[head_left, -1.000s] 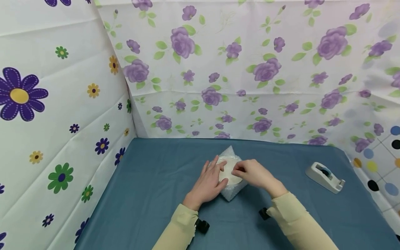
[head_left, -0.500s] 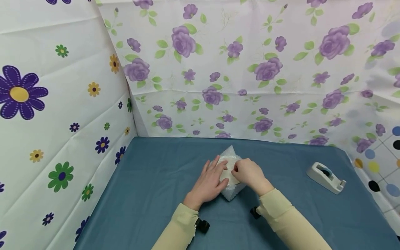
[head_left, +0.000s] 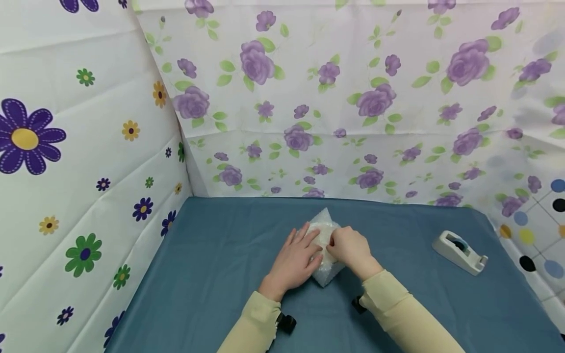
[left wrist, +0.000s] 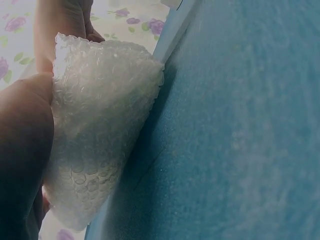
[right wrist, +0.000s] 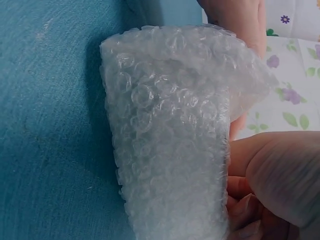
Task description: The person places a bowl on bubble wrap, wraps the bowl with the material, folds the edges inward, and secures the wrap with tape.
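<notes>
A bubble-wrapped package lies on the blue cloth, one corner pointing away. Through its top shows a round, cream-coloured thing; its kind I cannot tell. My left hand rests on the package's left side, fingers spread over the top. My right hand has its fingers curled, thumb and fingertips touching the top near the middle. In the right wrist view, the curled fingers sit against the bubble wrap; nothing shows between them. The left wrist view shows the package's puffy side.
A white tape dispenser stands on the blue cloth to the right. Flowered sheets hang behind and at the left of the table. Black wrist cameras sit under both forearms.
My right hand has shifted left and turned its wrist inward, fingers curling closer on the package's top. My left hand has stayed on the package, fingers shifting slightly.
</notes>
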